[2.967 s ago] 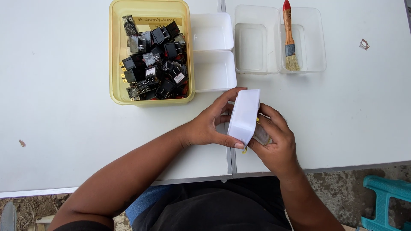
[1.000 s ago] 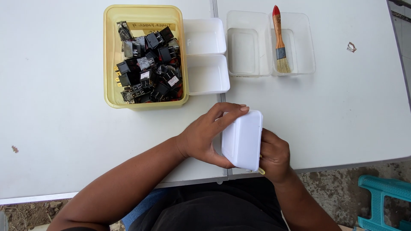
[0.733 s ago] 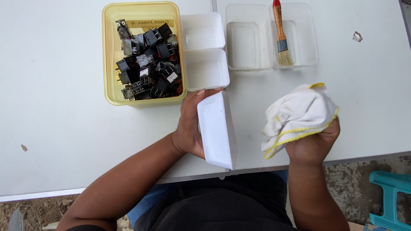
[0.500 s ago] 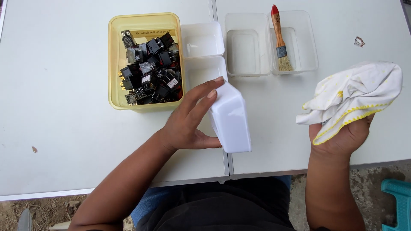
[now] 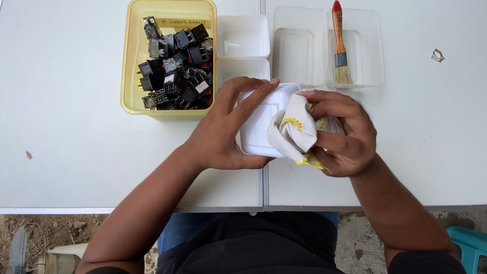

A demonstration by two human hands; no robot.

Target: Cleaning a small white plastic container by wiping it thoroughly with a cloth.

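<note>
1. Back from the far right, the right hand now presses the white cloth with yellow stitching against the small white plastic container, which lies flatter than half a second ago.
2. Its fingers are clenched around the bunched cloth.
3. The left hand grasps the container, fingers spread over its upper edge, thumb under the near rim, holding it just above the white table.
4. The container looks light, thin-walled and smooth, probably slippery; gripping opposite rims seems safest. The cloth is soft and limp.
5. Beyond lie two more white tubs, a yellow bin of black electrical parts, and clear trays bearing a paintbrush.
</note>
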